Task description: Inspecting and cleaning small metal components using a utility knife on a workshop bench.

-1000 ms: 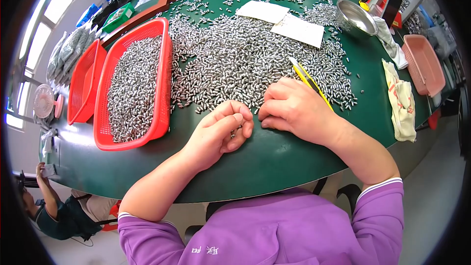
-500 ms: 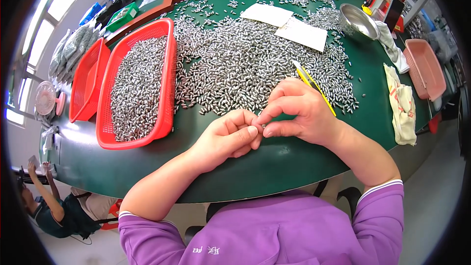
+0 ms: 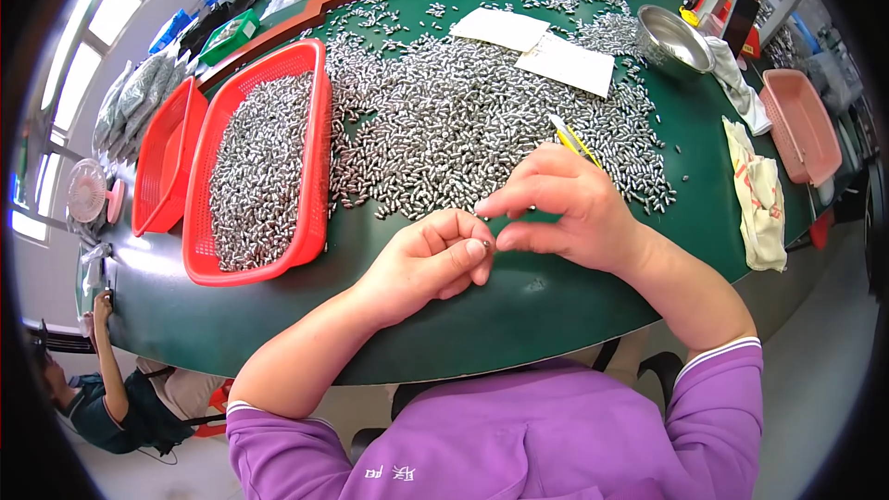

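Fingertips of left hand [image 3: 428, 259] and right hand [image 3: 565, 208] meet, pinching one small metal piece [image 3: 487, 243] above the green table [image 3: 519, 306] edge; steady, light pressure should keep it from slipping.

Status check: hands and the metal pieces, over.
Left hand pinching one small metal piece. Right hand fingertips meeting it. Loose pile behind on green table; nothing between hands.

A single head-worn fisheye is looking steeply down, close above the fingers [image 3: 468, 250]; the green table [image 3: 519, 315] is curving away beyond them.
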The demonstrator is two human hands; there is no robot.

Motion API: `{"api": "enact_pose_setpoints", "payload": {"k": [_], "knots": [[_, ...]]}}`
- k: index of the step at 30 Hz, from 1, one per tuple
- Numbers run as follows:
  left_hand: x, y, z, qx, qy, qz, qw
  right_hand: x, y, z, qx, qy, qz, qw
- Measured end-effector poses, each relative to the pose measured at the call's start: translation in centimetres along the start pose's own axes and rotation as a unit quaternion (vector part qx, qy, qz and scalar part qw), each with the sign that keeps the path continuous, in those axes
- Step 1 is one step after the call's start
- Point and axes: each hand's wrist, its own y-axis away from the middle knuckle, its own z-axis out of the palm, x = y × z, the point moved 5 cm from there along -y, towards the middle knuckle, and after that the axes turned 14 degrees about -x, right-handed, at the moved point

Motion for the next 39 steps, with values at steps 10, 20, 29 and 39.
{"api": "enact_pose_setpoints", "payload": {"k": [10, 20, 29, 39], "knots": [[0.1, 0.0, -0.1, 0.014, 0.025, 0.014, 0.999, -0.7, 0.1, -0.1, -0.014, 0.02, -0.057, 0.998], [-0.3, -0.1, -0.4, 0.005, 0.029, 0.032, 0.999, 0.5, 0.2, 0.0, -0.001, 0.07, 0.02, 0.997], [0.0, 0.1, -0.8, 0.036, 0.085, 0.053, 0.994, 1.5, 0.4, 1.5, -0.089, 0.112, 0.053, 0.988], [-0.2, 0.1, -1.4, 0.048, 0.136, 0.1, 0.985, 0.8, 0.1, 2.1, -0.079, 0.149, 0.032, 0.985]]}}
